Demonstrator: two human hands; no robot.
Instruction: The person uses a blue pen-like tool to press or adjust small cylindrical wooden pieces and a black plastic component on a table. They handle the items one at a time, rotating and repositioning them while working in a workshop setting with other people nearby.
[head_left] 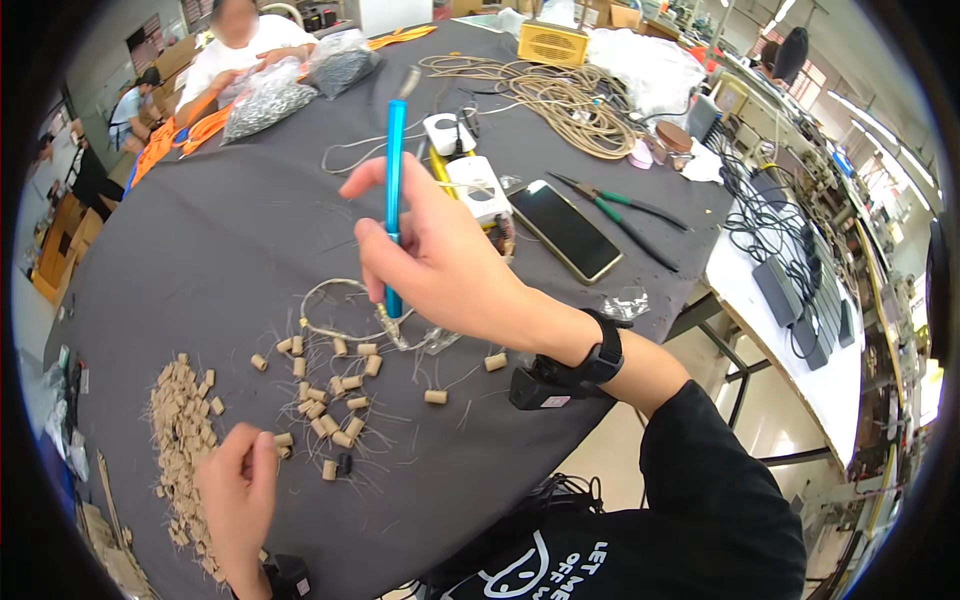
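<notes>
My right hand (430,250) is raised over the middle of the table, its fingers closed around a slim blue pen-shaped tool (396,180) held upright. Beneath that tool lies a pale cord loop (325,287) with a connector at its end; whether the two are joined I cannot tell. My left hand (240,485) has curled fingers, thumb against the index finger, at the edge of a heap of small tan cylinders (180,420). Anything it pinches is hidden. Several loose tan cylinders with thin threads (350,382) lie scattered between my hands, beside one small black piece (345,464).
Right of my right hand are a phone (565,230), green-handled pliers (625,210) and white power sockets (478,188). A coil of beige cord (560,100) and a yellow box (553,44) lie farther back. Across the table, a person handles orange straps (205,128) near clear bags (268,100).
</notes>
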